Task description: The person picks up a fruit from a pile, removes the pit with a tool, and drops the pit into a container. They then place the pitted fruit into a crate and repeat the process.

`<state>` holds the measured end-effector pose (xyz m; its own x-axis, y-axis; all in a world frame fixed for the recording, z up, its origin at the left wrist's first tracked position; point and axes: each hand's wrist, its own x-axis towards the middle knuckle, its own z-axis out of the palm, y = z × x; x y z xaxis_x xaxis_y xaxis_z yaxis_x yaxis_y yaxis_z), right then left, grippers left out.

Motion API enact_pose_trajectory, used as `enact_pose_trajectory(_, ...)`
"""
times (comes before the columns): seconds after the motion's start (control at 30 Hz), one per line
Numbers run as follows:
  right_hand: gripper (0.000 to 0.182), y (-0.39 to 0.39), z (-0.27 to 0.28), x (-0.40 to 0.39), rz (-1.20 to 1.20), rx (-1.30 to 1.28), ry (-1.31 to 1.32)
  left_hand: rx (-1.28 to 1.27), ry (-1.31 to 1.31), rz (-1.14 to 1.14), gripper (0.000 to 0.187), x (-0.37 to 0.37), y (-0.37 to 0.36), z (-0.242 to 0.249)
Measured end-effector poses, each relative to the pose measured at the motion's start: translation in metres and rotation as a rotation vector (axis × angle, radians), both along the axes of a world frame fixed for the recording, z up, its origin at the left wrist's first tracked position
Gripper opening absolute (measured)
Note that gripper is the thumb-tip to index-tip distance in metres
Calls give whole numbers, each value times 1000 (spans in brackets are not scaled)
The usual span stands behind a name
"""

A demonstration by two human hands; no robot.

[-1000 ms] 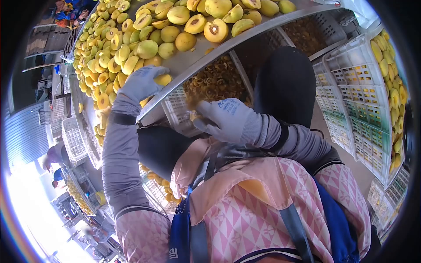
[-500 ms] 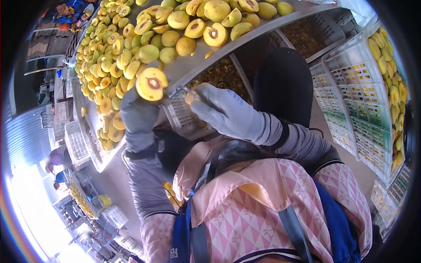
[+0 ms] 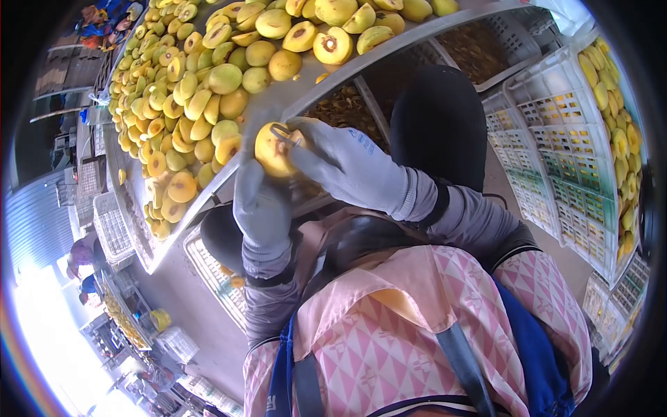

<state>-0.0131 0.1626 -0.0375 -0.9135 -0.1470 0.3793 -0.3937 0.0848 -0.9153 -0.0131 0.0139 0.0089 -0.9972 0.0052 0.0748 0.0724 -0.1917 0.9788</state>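
Note:
My left hand (image 3: pixel 264 208), in a grey glove, holds a halved yellow fruit (image 3: pixel 272 154) with its cut face up. In my right hand (image 3: pixel 347 163), also gloved, is a small tool with a curved metal loop (image 3: pixel 283 132). The loop rests on the brown centre of the cut face. Both hands meet over the near edge of the metal table (image 3: pixel 278 97). Heaped on that table are many yellow fruit halves (image 3: pixel 226 78).
Crates of brown scraps (image 3: pixel 476 52) stand below the table edge. At the right is a tall white crate (image 3: pixel 549 160) filled with yellow fruit. My knee (image 3: pixel 438 125) is between them. Another crate (image 3: pixel 215 278) sits on the floor. A person (image 3: pixel 83 257) is at the far left.
My left hand has moved right with the fruit half, bringing it to my right hand. The tool's loop now touches the fruit's centre. The view has shifted slightly.

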Motion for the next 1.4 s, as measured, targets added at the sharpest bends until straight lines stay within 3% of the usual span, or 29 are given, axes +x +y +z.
enact_pose_trajectory(0.17, 39, 3, 5, 4, -3, 201, 72, -25, -286, -19, 45, 9, -15, 4)
enact_pose_trajectory(0.23, 36, 3, 11, 6, 15, 163, 43, 136, -331, 84, 44, 5, -18, -6)
enact_pose_trajectory(0.33, 24, 5, 23, 10, 52, 35, -64, 411, -173, 131, 41, 1, -10, -5)
enact_pose_trajectory(0.4, 22, -2, 17, 14, 43, 117, -25, -510, 157, 226, 42, 1, -17, -15)
enact_pose_trajectory(0.47, 19, -8, 9, 16, -15, 180, 62, -759, 261, 227, 43, 4, -17, -18)
enact_pose_trajectory(0.53, 19, -9, 12, 14, -9, 150, 32, -327, 131, 155, 43, 5, 3, -5)
enact_pose_trajectory(0.63, 21, -12, 9, 10, -31, 135, 44, -360, 118, 179, 39, 6, 8, 1)
enact_pose_trajectory(0.73, 22, -10, 11, 11, -19, 171, 14, -25, -12, 187, 39, 4, 4, -10)
enact_pose_trajectory(0.87, 19, -12, 7, 16, -7, 183, 4, -335, 130, 268, 40, 4, 8, -14)
enact_pose_trajectory(1.0, 32, -8, 11, 9, -2, 115, 23, -328, -52, 226, 45, 5, 0, -3)
enact_pose_trajectory(1.23, 56, -5, 6, 2, -36, 64, 95, -1151, 340, 217, 46, 24, -17, -31)
enact_pose_trajectory(1.3, 54, -5, 5, 2, -57, 69, 112, -733, 143, 210, 45, 26, -16, -33)
enact_pose_trajectory(1.37, 49, -6, 5, 3, -60, 63, 131, -620, 122, 211, 46, 26, -14, -36)
enact_pose_trajectory(1.4, 47, -7, 6, 2, -60, 60, 142, -718, 200, 220, 47, 25, -15, -40)
